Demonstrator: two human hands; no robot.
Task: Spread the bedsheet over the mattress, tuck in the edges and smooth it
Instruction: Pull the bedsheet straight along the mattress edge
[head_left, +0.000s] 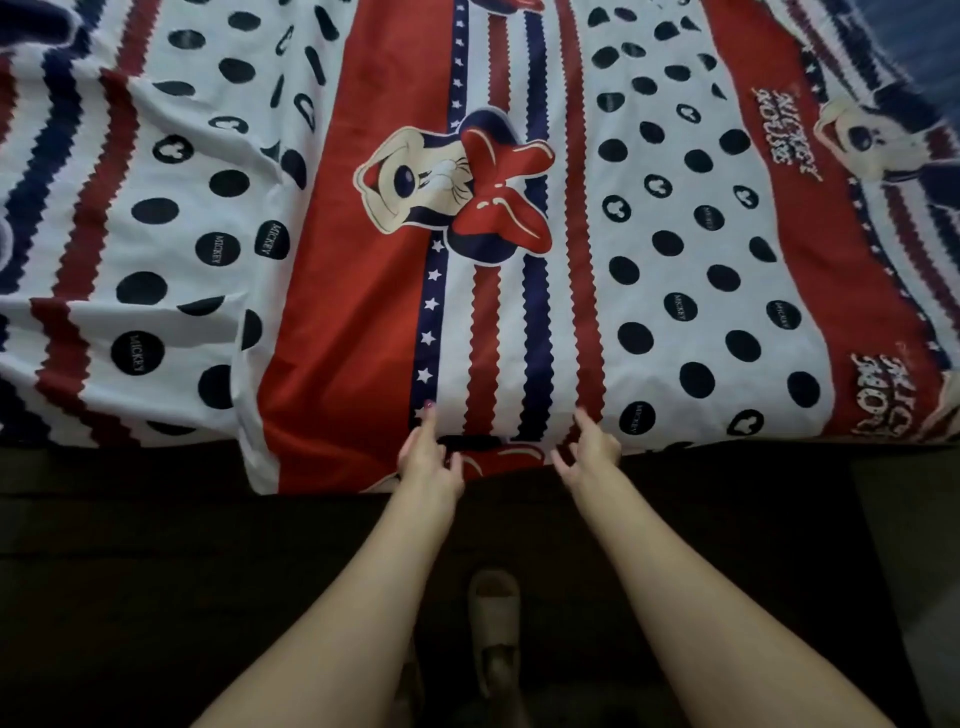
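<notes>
A red, white and navy cartoon-print bedsheet (363, 291) with black dots and zigzag stripes lies spread over the mattress, filling the upper part of the view. Its near edge hangs over the bed's front side, lower at the middle than at the left. Folds wrinkle the left portion. My left hand (428, 457) rests against the hanging edge with the index finger stretched up onto the sheet and the other fingers loosely curled. My right hand (589, 449) sits beside it at the same edge, fingers apart and bent, touching the fabric. Neither hand clearly grips the sheet.
The dark side of the bed frame (156, 519) runs below the sheet's edge. A light slipper on a foot (493, 623) stands on the dark floor between my forearms. A strip of blue fabric (914, 47) shows at the top right corner.
</notes>
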